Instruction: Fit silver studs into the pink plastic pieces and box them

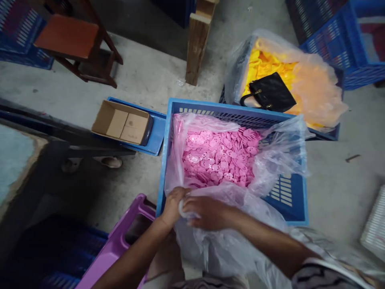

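My left hand (173, 205) is closed on the near left rim of a clear plastic bag (233, 196). Close beside it, my right hand (207, 212) has its fingers curled round the same bag edge, a little blurred. A pale loop of plastic shows between the two hands. The bag lines a blue slatted crate (302, 200), spilling over its near side towards my legs. Inside the bag lies a heap of small flat pink pieces (221, 156), rounded and dotted with holes.
Left of the crate, an open cardboard box (123, 122) rests on a blue tray (158, 132). A purple plastic stool (117, 237) stands at my left. Behind right, a black handbag (272, 93) lies on bagged yellow pieces (266, 60). A wooden chair (72, 36) stands far left.
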Demonstrator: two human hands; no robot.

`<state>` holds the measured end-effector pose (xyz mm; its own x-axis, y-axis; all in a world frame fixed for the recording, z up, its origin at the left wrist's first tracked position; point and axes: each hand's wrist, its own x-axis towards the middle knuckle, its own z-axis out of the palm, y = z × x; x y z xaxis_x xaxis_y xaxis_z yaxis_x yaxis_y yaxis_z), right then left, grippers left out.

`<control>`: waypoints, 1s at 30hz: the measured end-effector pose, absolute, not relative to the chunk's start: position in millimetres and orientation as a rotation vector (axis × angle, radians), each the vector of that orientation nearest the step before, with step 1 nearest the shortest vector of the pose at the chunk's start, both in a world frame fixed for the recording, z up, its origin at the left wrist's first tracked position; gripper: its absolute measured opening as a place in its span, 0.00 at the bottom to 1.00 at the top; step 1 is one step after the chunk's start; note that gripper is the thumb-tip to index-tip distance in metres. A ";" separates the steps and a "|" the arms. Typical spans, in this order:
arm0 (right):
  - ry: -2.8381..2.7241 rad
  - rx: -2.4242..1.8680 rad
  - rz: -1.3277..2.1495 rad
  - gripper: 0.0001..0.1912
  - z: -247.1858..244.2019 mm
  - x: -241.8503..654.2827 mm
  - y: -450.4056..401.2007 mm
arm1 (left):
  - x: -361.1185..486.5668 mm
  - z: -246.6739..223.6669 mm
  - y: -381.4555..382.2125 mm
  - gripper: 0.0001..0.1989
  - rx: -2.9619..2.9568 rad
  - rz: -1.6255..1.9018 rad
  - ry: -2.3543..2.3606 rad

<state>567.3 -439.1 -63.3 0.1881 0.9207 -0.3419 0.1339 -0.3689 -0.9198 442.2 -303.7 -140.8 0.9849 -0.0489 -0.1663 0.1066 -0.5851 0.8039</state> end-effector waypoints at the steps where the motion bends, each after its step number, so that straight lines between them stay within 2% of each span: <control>1: -1.037 -1.665 1.345 0.04 -76.7 594.7 -442.8 | 445.2 -144.3 -303.6 0.14 2.136 -0.264 0.031; 3: -0.869 -2.086 1.190 0.09 -109.8 648.3 -437.9 | 447.3 -147.1 -302.9 0.11 2.067 -0.342 -0.033; 4: -0.756 -2.375 0.948 0.10 -127.7 670.9 -428.3 | 446.7 -147.0 -303.5 0.10 2.052 -0.365 -0.054; 5: -0.724 -2.461 0.832 0.11 -145.4 689.3 -414.4 | 445.6 -146.4 -305.0 0.10 2.047 -0.387 -0.059; 10: -1.115 -2.391 0.557 0.18 -216.3 734.2 -318.8 | 440.9 -145.3 -317.0 0.07 2.040 -0.423 -0.002; 13: -1.292 -2.420 0.520 0.17 -242.3 754.2 -287.0 | 440.5 -144.2 -318.1 0.06 2.038 -0.401 0.011; 16: -1.296 -2.432 0.541 0.16 -249.6 765.2 -303.2 | 439.0 -135.7 -313.8 0.04 2.021 -0.391 0.007; 20: -1.155 -2.371 0.448 0.19 -224.5 741.3 -389.1 | 435.7 -117.4 -301.7 0.05 1.904 -0.369 0.035; 24: -0.838 -2.590 0.809 0.16 -203.8 719.3 -465.7 | 435.5 -104.5 -287.2 0.07 1.792 -0.570 0.035; 27: -0.642 -2.744 0.747 0.28 -219.0 745.2 -468.2 | 437.9 -94.4 -277.0 0.10 1.911 -0.728 0.127; 30: -0.358 -2.919 0.500 0.35 -251.9 790.7 -438.7 | 438.0 -81.6 -267.2 0.21 1.966 -0.780 0.105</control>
<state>790.7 -438.7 -251.9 0.9154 0.2599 -0.3073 0.2070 -0.9588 -0.1944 438.0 -267.2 -81.6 0.7899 -0.2446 -0.5623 0.3849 -0.5162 0.7651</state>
